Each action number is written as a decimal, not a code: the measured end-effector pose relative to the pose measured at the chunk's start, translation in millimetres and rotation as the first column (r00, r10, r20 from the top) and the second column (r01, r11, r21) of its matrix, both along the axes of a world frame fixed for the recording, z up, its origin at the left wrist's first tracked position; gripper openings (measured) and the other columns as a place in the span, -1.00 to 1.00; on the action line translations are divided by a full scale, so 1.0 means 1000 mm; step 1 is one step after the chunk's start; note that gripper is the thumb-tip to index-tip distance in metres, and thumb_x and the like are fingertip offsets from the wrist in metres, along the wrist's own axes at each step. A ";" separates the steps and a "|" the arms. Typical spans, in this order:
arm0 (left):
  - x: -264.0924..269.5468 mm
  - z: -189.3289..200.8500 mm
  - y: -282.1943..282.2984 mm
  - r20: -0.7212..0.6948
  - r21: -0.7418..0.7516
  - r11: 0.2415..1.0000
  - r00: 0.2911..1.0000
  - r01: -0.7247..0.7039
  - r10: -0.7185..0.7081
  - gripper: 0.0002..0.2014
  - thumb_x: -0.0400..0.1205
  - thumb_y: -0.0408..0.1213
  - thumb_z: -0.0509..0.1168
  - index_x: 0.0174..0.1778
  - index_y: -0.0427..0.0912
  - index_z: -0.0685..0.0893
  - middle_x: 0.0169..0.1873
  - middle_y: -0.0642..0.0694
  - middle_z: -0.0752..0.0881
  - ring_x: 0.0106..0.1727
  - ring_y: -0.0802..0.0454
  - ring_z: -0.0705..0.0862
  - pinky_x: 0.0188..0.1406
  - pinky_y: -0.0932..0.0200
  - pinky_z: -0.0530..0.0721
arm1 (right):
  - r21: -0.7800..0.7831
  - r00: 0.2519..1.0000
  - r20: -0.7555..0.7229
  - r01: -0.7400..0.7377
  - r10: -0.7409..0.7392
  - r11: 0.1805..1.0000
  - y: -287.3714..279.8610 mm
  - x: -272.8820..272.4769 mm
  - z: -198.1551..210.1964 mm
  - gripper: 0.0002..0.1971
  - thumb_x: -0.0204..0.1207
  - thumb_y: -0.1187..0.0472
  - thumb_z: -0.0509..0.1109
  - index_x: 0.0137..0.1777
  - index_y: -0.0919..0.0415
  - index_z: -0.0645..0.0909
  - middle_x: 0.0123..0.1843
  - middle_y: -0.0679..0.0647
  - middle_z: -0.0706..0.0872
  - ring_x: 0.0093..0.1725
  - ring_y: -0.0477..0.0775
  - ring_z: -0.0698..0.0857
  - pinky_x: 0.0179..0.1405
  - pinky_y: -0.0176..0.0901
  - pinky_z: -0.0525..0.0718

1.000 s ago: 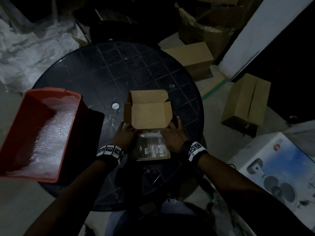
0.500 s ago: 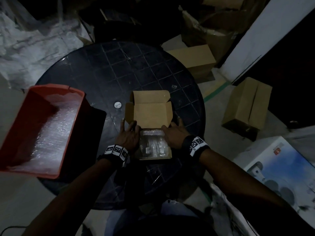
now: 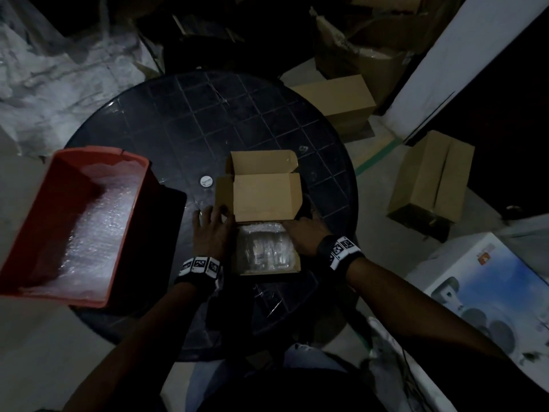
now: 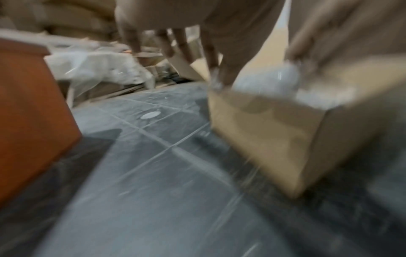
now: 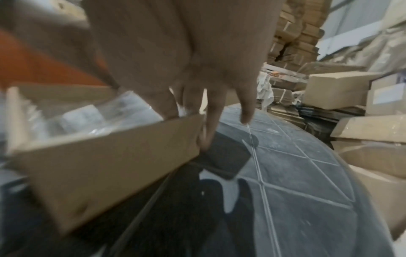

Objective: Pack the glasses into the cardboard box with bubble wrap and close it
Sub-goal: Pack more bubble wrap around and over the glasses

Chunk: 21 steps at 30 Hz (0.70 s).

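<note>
A small cardboard box (image 3: 267,270) stands on the round black table (image 3: 237,114), its lid (image 3: 264,200) leaning half over the opening. Bubble-wrapped glasses (image 3: 264,248) fill the box. My left hand (image 3: 212,227) lies along the left wall with straight, spread fingers beside the side flap. In the blurred left wrist view its fingers (image 4: 186,48) point down at the box (image 4: 274,132) next to the wrap (image 4: 268,81). My right hand (image 3: 303,230) rests at the right wall's far end. Its straight fingers (image 5: 208,132) touch the box (image 5: 110,156) corner.
A red bin (image 3: 98,153) lined with bubble wrap (image 3: 98,221) overhangs the table's left edge. A white round cap (image 3: 206,181) lies left of the lid. A dark flat object (image 5: 226,156) sits by the box's right side. Cardboard boxes (image 3: 430,179) and a printed carton (image 3: 490,292) stand on the floor at the right.
Both hands have slid forward along the box's sides toward the lid. The lid still leans half over the opening.
</note>
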<state>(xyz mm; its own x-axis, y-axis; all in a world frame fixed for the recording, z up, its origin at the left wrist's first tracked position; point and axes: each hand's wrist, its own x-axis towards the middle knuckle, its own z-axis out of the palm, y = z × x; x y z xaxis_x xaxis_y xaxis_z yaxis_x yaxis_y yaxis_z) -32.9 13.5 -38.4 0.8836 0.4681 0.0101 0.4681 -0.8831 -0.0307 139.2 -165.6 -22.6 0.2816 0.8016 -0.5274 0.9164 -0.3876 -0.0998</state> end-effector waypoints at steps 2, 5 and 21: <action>0.007 -0.002 -0.008 -0.022 -0.034 0.996 0.997 -0.080 0.079 -0.58 0.38 -0.18 0.39 0.16 -0.22 0.68 0.30 -0.27 0.55 0.29 -0.32 0.36 0.37 -0.34 0.25 | 0.078 0.999 0.046 0.005 -0.009 0.997 -0.009 -0.002 -0.002 -0.38 0.56 0.25 0.29 0.62 0.09 0.24 0.29 0.09 0.67 0.21 0.25 0.61 0.51 0.34 0.25; 0.019 -0.001 -0.018 0.056 -0.118 0.986 0.991 -0.117 0.124 -0.55 0.37 -0.21 0.15 0.15 -0.27 0.64 0.33 -0.32 0.51 0.31 -0.38 0.34 0.38 -0.44 0.28 | 0.148 0.995 0.062 0.064 -0.074 0.987 -0.020 -0.007 0.000 -0.48 0.63 0.15 0.25 0.58 0.16 0.28 0.28 0.14 0.68 0.25 0.25 0.55 0.32 0.18 0.38; -0.031 -0.009 -0.022 0.094 -0.138 0.977 0.984 0.164 -0.152 -0.60 0.58 -0.03 0.09 0.18 -0.09 0.68 0.42 -0.30 0.53 0.41 -0.36 0.49 0.42 -0.34 0.37 | 0.087 0.990 0.064 0.117 -0.123 0.989 -0.006 -0.018 -0.011 -0.34 0.48 0.27 0.37 0.57 0.19 0.22 0.30 0.18 0.65 0.24 0.27 0.60 0.23 0.22 0.45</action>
